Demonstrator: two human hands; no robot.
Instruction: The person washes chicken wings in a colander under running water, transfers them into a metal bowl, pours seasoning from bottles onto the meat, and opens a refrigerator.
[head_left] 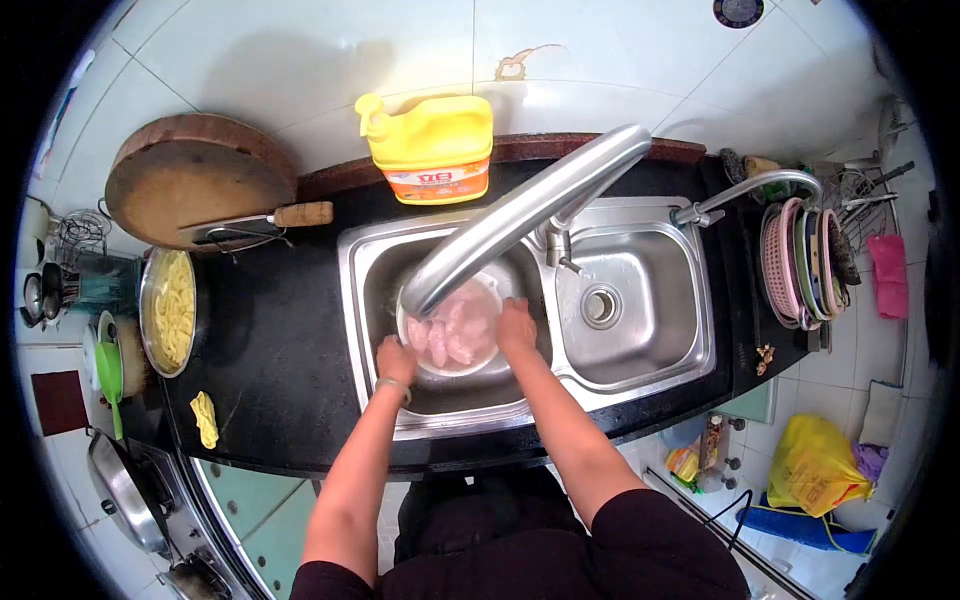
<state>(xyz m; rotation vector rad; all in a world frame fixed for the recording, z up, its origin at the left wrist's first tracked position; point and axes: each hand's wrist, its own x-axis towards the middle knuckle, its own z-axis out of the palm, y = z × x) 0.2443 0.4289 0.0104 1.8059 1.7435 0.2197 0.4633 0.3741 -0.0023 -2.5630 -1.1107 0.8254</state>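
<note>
A white bowl [450, 369] of pale pink meat pieces [460, 335] in cloudy water sits in the left basin of the steel sink [385, 415]. My left hand [396, 360] is closed on the bowl's left rim, a bracelet on its wrist. On the right rim, my right hand [516, 326] is closed too. Fingertips of both hands are partly hidden. The large faucet [530, 220] reaches over the bowl and covers part of its upper left side.
Behind the sink stands a yellow detergent jug [432, 150]. On the left are a round cutting board [190, 185], a cleaver [300, 214], a bowl of yellow food [172, 312] and a yellow cloth [204, 418]. Colored baskets [785, 262] stand at the right.
</note>
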